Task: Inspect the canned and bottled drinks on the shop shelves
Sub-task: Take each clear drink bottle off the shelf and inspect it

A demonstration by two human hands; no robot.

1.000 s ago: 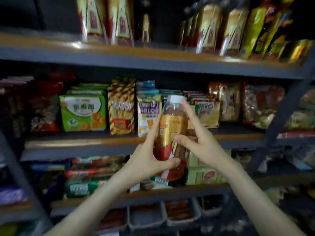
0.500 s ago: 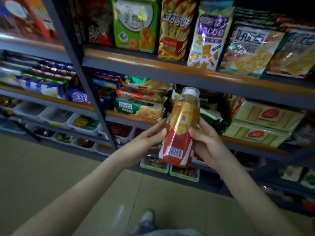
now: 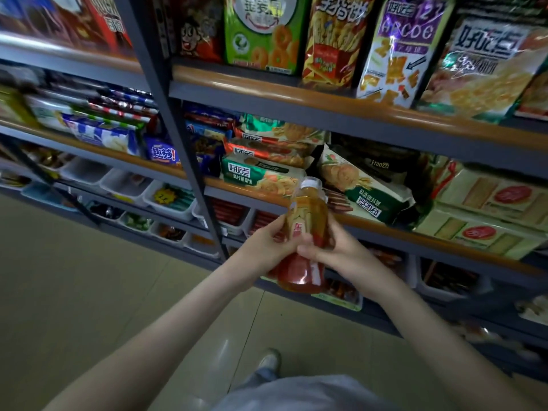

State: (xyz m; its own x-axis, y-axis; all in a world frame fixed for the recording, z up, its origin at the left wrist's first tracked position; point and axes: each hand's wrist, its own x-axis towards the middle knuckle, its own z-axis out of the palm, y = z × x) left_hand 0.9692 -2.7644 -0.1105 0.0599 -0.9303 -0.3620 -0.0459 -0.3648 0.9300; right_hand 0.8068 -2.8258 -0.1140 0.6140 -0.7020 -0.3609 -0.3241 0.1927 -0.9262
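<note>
Item: bottled drink (image 3: pixel 311 215), amber liquid, white cap (image 3: pixel 310 183), gold-and-red wrap. It is hanging in mid-air just right of frame centre, in front of the rail of the middle shelf (image 3: pixel 415 235) and resting on no shelf. The cap is pointing toward twelve o'clock and tilting slightly.

Grip: the left hand (image 3: pixel 267 247) is clasping the waist from nine o'clock. The right hand (image 3: pixel 335 250) is closing on it from three o'clock, with fingers curling across the label. Both are clamped on the bottle.

Surroundings: a green biscuit pack (image 3: pixel 261 176) is lying at eleven o'clock of the bottle. Tall snack bags (image 3: pixel 335 40) are standing at twelve, white trays (image 3: pixel 169 200) are sitting at nine, and a shoe (image 3: pixel 269 358) is showing at six on the tiled floor (image 3: pixel 89 292).

Progress, as a judgement: one bottle is undergoing examination and looks partway through. It is awaiting a return to a shelf. The visible shelves are carrying snacks only, so the count of drinks remaining cannot be told.
</note>
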